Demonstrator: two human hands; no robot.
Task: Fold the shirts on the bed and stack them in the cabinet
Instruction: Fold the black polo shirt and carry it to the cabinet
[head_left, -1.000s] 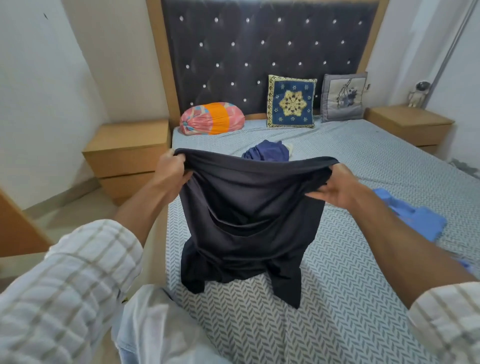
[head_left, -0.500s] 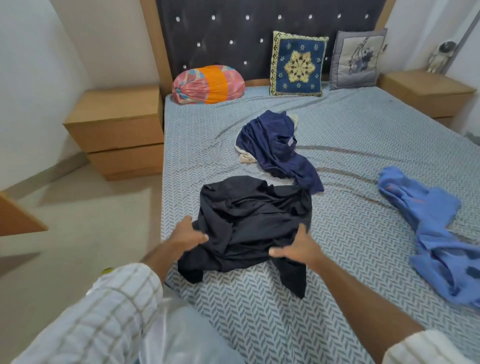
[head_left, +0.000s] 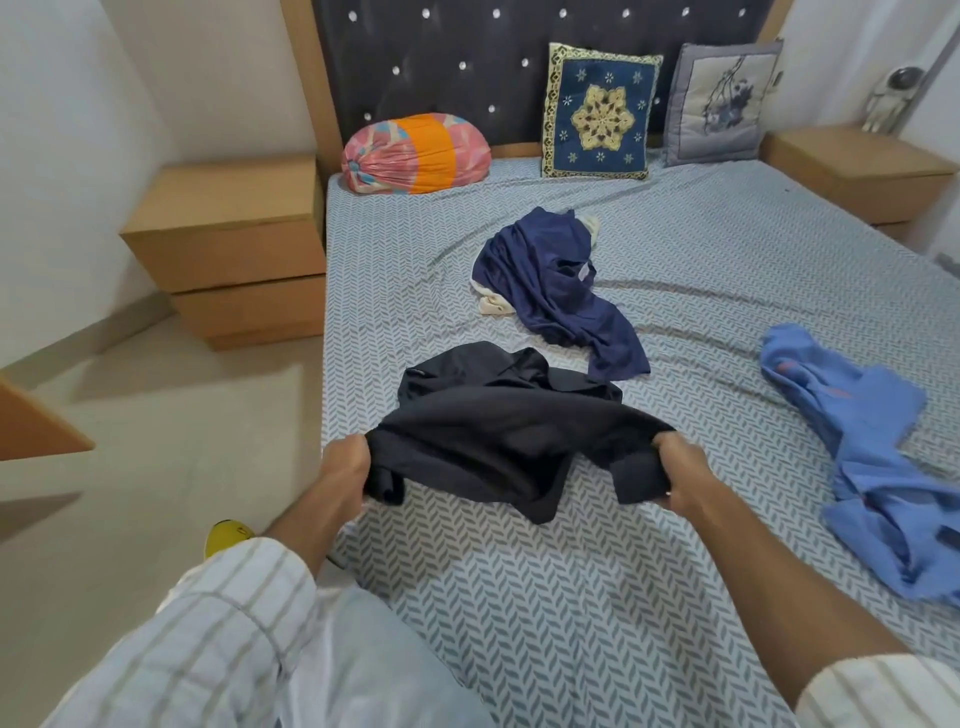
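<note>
Left hand (head_left: 345, 475) and right hand (head_left: 684, 475) each grip a near edge of the black shirt (head_left: 498, 421), rest bunched on the bed (head_left: 571, 597). Soft, light, limp fabric; best held at hem corners or shoulders, pulled flat.

Bed sheet (head_left: 597, 597): pale blue-grey w/ grey herringbone print. Near shirt (head_left: 498, 441): v. dark navy, almost black, plain. Far shirt (head_left: 550, 291): deep navy, over a cream cloth (head_left: 493, 304). Right shirt (head_left: 862, 447): light blue. Headboard (head_left: 467, 67): dark tufted w/ silver studs. Bolster (head_left: 415, 153), far left: pink pattern w/ orange band. Middle cushion (head_left: 600, 111): navy w/ gold star motif. Right cushion (head_left: 722, 104): grey. Sleeves (head_left: 208, 623): white w/ beige check.
</note>
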